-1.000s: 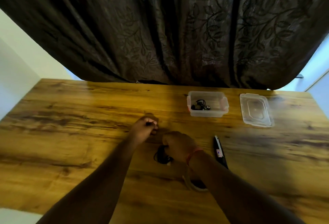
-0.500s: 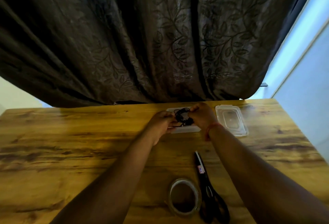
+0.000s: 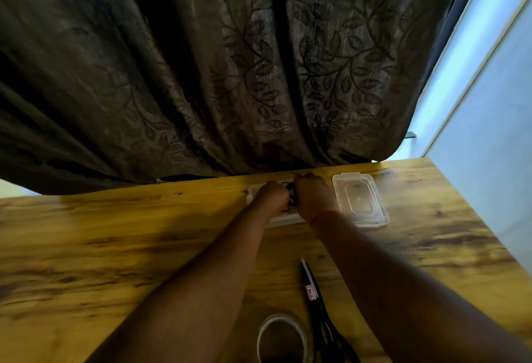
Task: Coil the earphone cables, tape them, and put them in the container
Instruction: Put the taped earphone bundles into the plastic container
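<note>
Both hands (image 3: 292,200) pinch earphone coil (image 3: 291,195) over far container (image 3: 285,220) | we risk snagging rim, coil springing loose

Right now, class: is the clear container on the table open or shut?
Open. Its lid lies flat on the table beside the container, and both hands hold the coiled earphone cable over it.

Wooden table (image 3: 115,247) with dark grain streaks. Behind it hangs a dark curtain (image 3: 201,74) with a leaf pattern. Pale wall (image 3: 489,146) at right, brightly lit.
</note>
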{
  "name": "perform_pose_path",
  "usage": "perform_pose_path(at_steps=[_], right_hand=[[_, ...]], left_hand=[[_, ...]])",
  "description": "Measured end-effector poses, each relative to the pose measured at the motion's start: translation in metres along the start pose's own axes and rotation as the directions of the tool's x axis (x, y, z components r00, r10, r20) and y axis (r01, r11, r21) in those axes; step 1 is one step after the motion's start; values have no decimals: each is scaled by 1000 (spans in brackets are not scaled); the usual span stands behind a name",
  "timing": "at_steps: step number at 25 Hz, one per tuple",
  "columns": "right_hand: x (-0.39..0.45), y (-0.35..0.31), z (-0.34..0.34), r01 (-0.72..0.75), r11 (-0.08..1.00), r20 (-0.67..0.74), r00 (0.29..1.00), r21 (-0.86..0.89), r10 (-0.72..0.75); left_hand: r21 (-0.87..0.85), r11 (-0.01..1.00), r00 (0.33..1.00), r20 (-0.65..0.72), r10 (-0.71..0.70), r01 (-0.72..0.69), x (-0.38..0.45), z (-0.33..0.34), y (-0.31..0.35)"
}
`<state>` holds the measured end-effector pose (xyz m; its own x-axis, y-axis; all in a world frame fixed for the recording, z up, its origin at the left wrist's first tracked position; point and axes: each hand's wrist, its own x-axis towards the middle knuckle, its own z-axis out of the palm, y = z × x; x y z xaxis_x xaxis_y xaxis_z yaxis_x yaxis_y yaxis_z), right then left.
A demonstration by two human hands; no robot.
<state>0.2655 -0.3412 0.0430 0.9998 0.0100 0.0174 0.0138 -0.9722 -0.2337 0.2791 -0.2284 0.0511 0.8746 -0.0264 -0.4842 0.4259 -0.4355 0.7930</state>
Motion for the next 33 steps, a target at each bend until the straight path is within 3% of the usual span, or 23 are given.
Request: perform_pose_path(at_steps=[5, 8, 10, 12, 14, 16, 19, 23, 30, 33], right_hand=[[-3, -1, 16, 151, 967, 75, 988, -207, -138], [1, 3, 12, 152, 979, 74, 987, -139, -143], [-2, 9, 6, 89, 996, -54, 995, -3, -89], [-5, 23, 7, -39, 983, -145, 987, 181, 66], [-12, 34, 13, -116, 928, -91, 983, 354, 158], [-22, 33, 19, -179, 834, 14, 979, 522, 201], [-37, 15, 24, -245, 720, 92, 965, 650, 245], [-51, -27, 33, -223, 715, 133, 975, 662, 180], [-61, -70, 54, -179, 694, 160, 983, 697, 92], [-58, -45, 45, -196, 714, 113, 980, 672, 163]], left_hand=[[356, 934, 999, -41, 2, 13, 14, -3, -8], [240, 970, 994, -112, -9, 36, 24, -9, -14], [202, 978, 976, -193, 98, -58, 15, -18, -13], [202, 973, 924, -338, 179, -115, -1, -32, -18], [286, 951, 851, -466, 245, -117, -8, -42, -33], [360, 928, 881, -404, 246, -94, -9, -43, -56], [296, 952, 913, -361, 189, -80, -16, -41, -87], [206, 971, 861, -465, 207, -123, -39, -63, -109], [-44, 998, 889, -457, 28, -54, -66, -105, -138], [-176, 982, 883, -469, -23, -68, -77, -113, -140]])
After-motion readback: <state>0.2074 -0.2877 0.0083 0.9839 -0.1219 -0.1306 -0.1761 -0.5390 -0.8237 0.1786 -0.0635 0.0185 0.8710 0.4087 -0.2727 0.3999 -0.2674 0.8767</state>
